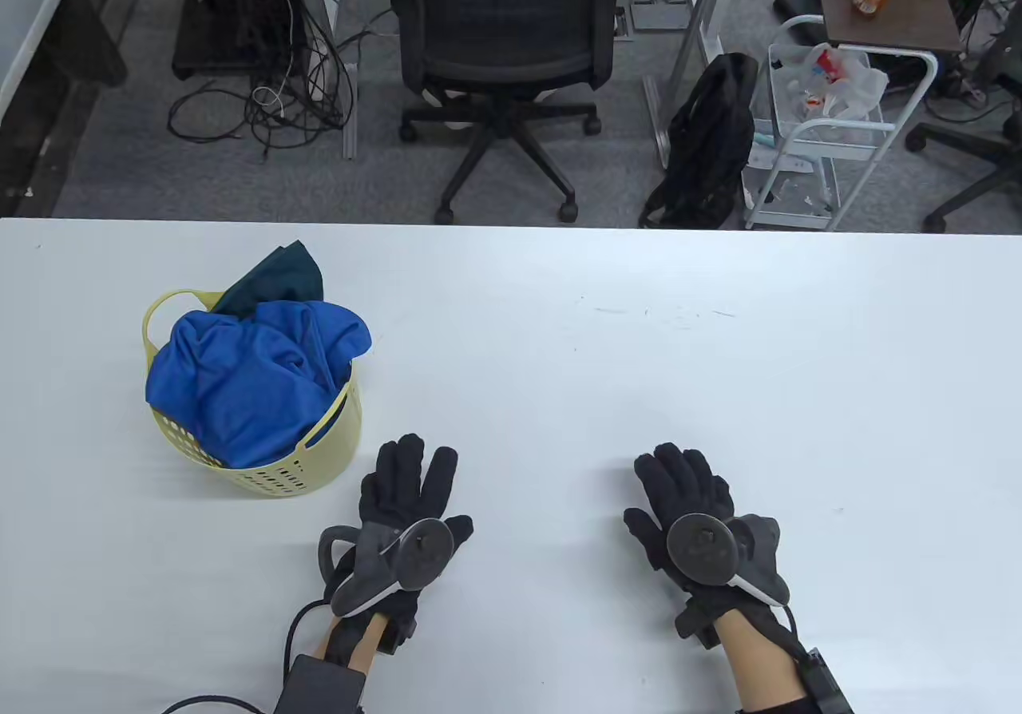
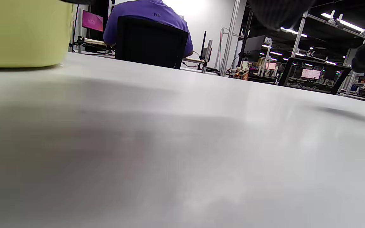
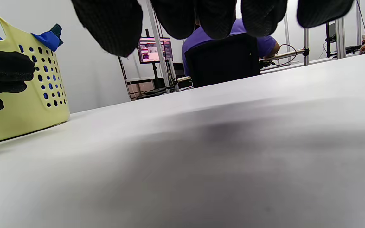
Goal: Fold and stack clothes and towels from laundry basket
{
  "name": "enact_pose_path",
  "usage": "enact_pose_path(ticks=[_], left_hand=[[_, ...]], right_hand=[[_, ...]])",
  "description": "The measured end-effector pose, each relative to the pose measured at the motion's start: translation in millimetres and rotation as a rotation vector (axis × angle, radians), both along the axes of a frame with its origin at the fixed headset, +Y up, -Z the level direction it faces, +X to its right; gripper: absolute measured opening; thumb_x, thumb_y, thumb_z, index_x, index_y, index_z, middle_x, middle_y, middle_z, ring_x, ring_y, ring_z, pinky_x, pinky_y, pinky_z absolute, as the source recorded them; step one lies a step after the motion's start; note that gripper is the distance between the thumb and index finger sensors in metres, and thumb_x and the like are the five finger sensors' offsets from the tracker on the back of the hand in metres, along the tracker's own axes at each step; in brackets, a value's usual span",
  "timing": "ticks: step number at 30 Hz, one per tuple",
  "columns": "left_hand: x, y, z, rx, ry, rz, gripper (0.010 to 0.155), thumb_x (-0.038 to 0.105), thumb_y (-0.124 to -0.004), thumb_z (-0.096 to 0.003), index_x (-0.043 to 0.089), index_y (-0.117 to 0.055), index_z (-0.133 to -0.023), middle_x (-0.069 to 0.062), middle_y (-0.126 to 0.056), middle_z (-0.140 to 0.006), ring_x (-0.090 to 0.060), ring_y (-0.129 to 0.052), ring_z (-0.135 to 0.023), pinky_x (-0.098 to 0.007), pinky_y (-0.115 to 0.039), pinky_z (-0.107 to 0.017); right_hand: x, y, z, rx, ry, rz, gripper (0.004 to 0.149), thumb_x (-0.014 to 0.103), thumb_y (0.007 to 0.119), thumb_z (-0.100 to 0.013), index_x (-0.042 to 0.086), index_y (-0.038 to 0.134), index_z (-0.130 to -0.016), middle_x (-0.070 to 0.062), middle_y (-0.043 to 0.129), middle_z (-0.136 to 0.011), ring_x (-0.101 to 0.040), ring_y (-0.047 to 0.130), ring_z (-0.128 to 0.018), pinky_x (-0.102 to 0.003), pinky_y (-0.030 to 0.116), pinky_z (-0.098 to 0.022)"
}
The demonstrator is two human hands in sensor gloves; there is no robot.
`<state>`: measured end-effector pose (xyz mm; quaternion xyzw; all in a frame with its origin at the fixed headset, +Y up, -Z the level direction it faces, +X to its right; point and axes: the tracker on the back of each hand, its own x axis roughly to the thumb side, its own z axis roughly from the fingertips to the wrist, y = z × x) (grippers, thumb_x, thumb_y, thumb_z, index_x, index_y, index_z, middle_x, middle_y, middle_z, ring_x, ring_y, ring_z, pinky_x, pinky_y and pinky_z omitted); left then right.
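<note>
Nothing had been taken out yet; the first garment waited in the basket.

The pale yellow perforated plastic laundry basket [image 1: 259, 458] stood on the white counter [image 1: 639, 362], far left, heaped with crumpled blue cloth [image 1: 247, 378]. The left hand [image 1: 403, 506], then the right hand [image 1: 691, 510], lay flat, fingers [image 3: 109, 25] spread, holding nothing; reaching leftward into the basket seemed due.

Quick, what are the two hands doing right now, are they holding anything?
Left hand: open, fingers spread, holding nothing, beside the yellow basket.
Right hand: open, holding nothing, over the white table.
</note>
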<state>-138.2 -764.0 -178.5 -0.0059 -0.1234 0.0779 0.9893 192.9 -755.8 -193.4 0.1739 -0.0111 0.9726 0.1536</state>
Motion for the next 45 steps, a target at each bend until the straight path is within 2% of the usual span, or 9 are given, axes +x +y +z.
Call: enact_pose_path(ticks=[20,23,26,32,35,37,41,44,45], left_hand=[[1.2,-0.6,-0.1,-0.028,-0.015,-0.029,0.091,0.057,-0.069,-0.055,0.019,-0.021,-0.122,-0.035,-0.019,-0.124,-0.061,-0.034,-0.11,-0.071,-0.052,-0.074],[0.2,6.7,-0.3,-0.014,0.01,-0.069,0.09,0.056,-0.072,-0.0545,0.019,-0.025,-0.122,-0.029,-0.039,-0.125,-0.043,-0.069,-0.107,-0.058,-0.071,-0.073],[-4.4,51.1,-2.6,-0.006,0.069,-0.119,0.077,0.052,-0.076,-0.0545,0.023,-0.045,-0.119,-0.01,-0.076,-0.109,-0.02,-0.095,-0.078,-0.035,-0.087,-0.055],[-47.3,170.2,-26.4,0.284,0.322,0.021,0.047,0.052,-0.078,-0.0557,0.028,-0.08,-0.095,0.008,-0.096,-0.065,-0.007,-0.097,-0.039,-0.025,-0.088,-0.029],[-75.3,198.9,-58.6,0.196,0.537,-0.056,0.046,0.054,-0.079,-0.0565,0.025,-0.083,-0.092,0.009,-0.096,-0.059,-0.006,-0.096,-0.033,-0.024,-0.087,-0.025],[-91.6,200.0,-85.8,-0.026,0.704,-0.186,0.049,0.057,-0.077,-0.0568,0.024,-0.084,-0.092,0.007,-0.096,-0.06,-0.007,-0.096,-0.034,-0.025,-0.087,-0.026],[-109.1,170.4,-121.9,-0.508,0.836,-0.396,0.103,0.07,-0.08,-0.0458,0.005,-0.057,-0.122,-0.014,-0.089,-0.09,-0.02,-0.096,-0.056,-0.031,-0.087,-0.039],[-119.8,150.3,-129.6,-0.597,0.887,-0.35,0.052,0.051,-0.083,-0.057,0.026,-0.079,-0.103,-0.018,-0.084,-0.102,-0.023,-0.1,-0.068,-0.031,-0.089,-0.044],[-122.6,151.2,-129.1,-0.558,0.886,-0.329,0.05,0.049,-0.081,-0.0591,0.025,-0.075,-0.102,-0.017,-0.088,-0.098,-0.019,-0.104,-0.063,-0.026,-0.091,-0.042]], right_hand=[[-0.2,0.4,2.4,-0.005,0.0,0.007,0.069,0.036,0.072,-0.063,0.001,0.047,-0.116,-0.034,0.042,-0.117,-0.065,0.044,-0.099,-0.08,0.047,-0.064],[1.2,0.7,2.6,-0.005,-0.007,0.003,0.069,0.036,0.072,-0.063,0.001,0.047,-0.116,-0.034,0.042,-0.117,-0.065,0.045,-0.099,-0.08,0.047,-0.064],[1.9,3.8,2.8,0.003,-0.01,-0.012,0.068,0.036,0.072,-0.063,0.001,0.047,-0.116,-0.034,0.042,-0.117,-0.065,0.045,-0.099,-0.08,0.048,-0.064],[-0.8,4.0,2.1,0.006,-0.001,-0.013,0.067,0.036,0.071,-0.063,0.001,0.047,-0.116,-0.034,0.042,-0.117,-0.065,0.045,-0.099,-0.079,0.048,-0.064],[-1.3,4.6,2.0,0.01,-0.002,-0.014,0.067,0.036,0.07,-0.064,0.001,0.047,-0.116,-0.034,0.042,-0.117,-0.065,0.046,-0.099,-0.079,0.049,-0.064],[-2.0,5.8,1.3,0.016,-0.001,-0.023,0.067,0.036,0.07,-0.064,0.001,0.047,-0.116,-0.035,0.042,-0.117,-0.065,0.046,-0.099,-0.079,0.048,-0.064],[-3.2,6.2,-0.7,0.022,0.001,-0.029,0.067,0.036,0.069,-0.064,0.001,0.047,-0.116,-0.035,0.042,-0.117,-0.065,0.046,-0.099,-0.079,0.048,-0.064],[-3.0,6.2,-1.6,0.027,0.0,-0.035,0.066,0.036,0.069,-0.064,0.001,0.047,-0.116,-0.035,0.042,-0.117,-0.064,0.046,-0.099,-0.079,0.049,-0.064],[-2.5,6.5,-1.7,0.028,0.0,-0.039,0.066,0.036,0.069,-0.064,0.001,0.047,-0.116,-0.034,0.042,-0.117,-0.064,0.046,-0.099,-0.079,0.049,-0.064]])
